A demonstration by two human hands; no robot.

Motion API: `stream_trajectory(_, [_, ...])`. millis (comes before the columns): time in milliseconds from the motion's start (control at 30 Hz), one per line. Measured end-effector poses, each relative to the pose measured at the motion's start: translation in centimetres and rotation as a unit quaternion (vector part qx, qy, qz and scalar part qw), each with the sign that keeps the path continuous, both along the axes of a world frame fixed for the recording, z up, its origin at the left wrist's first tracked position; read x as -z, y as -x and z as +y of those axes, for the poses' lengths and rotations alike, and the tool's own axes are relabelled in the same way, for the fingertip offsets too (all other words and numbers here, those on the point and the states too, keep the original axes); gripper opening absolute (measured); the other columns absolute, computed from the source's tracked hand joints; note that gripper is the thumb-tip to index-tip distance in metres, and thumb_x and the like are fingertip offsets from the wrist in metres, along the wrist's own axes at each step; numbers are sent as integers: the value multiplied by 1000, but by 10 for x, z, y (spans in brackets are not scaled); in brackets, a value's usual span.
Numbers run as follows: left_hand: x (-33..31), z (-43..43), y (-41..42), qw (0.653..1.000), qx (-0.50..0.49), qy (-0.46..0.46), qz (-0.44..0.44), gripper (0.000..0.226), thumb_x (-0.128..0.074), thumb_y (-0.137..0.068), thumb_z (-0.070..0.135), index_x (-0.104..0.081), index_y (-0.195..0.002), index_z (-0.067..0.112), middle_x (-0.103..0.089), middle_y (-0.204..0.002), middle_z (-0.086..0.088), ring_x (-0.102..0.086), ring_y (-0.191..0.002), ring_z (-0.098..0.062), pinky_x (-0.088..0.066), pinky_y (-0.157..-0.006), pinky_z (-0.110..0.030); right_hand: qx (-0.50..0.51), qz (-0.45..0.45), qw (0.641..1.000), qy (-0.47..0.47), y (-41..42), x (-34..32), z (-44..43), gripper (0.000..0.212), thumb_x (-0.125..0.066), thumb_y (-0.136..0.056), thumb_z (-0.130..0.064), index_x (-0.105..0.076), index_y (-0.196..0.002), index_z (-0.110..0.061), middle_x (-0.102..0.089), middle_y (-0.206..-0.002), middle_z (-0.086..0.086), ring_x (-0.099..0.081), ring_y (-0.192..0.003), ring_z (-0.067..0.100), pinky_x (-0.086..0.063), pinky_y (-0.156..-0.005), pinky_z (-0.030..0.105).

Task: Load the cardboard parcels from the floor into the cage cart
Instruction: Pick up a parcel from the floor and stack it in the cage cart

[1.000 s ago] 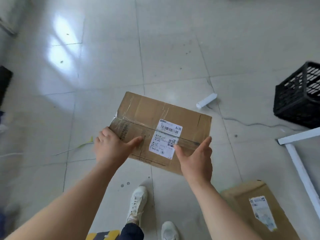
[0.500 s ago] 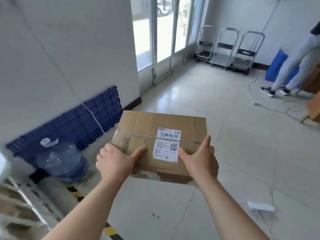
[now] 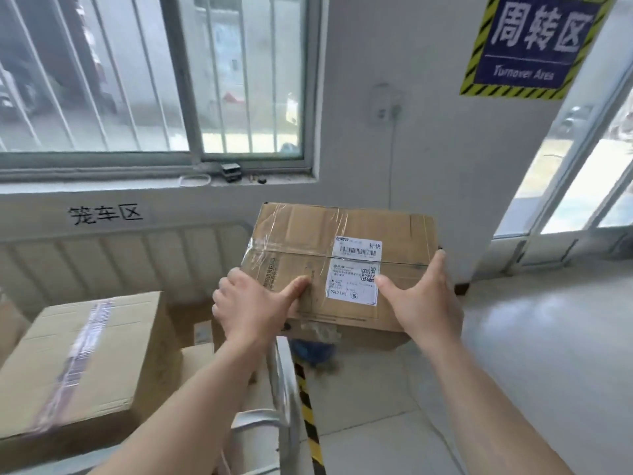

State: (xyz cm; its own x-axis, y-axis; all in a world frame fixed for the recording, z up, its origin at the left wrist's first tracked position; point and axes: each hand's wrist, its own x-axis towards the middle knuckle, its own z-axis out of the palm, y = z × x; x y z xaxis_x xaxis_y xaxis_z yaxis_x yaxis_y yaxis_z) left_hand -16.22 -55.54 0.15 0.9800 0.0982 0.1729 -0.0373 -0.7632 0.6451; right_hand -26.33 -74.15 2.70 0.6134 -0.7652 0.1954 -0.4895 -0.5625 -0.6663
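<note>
A flat, rectangular cardboard parcel, creased and glossy with clear tape around a white printed label, hung in the air above the right edge of the metal-barred cage cart. The left hand and right hand gripped its near corners, thumbs pressed on top. A large taped carton sat inside the cart.

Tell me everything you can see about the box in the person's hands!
It is a brown cardboard box, flat and wide, a bit crumpled, sealed with shiny clear tape. A white label with a barcode and a square code sits on its top. It is up in the air, held at its near corners by the left hand and right hand, thumbs on top.
</note>
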Motion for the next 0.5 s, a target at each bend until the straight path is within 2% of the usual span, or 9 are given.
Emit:
stream_trajectory(233, [-23, 165, -55, 993, -115, -38, 2, 111, -57, -55, 88, -45, -120, -2, -53, -122, -17, -49, -116, -34, -41, -96, -42, -120, 4, 993, -14, -101, -19, 143, 105, -68, -82, -58, -8, -156, -15, -39, -150, 14, -47, -130, 35, -46, -93, 43])
stream_trajectory(400, [-17, 269, -80, 980, -193, -33, 28, 112, -61, -57, 84, -40, -127, -1, -48, -132, -17, -44, -124, -34, -38, -101, -42, -203, 30, 978, -30, -165, -9, 237, 110, -68, -78, -63, -7, -156, -15, -40, -148, 14, -48, -128, 35, -46, -93, 45])
stream_trajectory(500, [-7, 319, -89, 969, -238, -31, 56, 115, -61, -58, 85, -37, -131, -1, -45, -136, -18, -40, -127, -35, -35, -103, -43, -242, 50, 968, -36, -197, 2, 286, 109, -70, -74, -64, -14, -153, -14, -46, -142, 14, -51, -124, 35, -48, -92, 44])
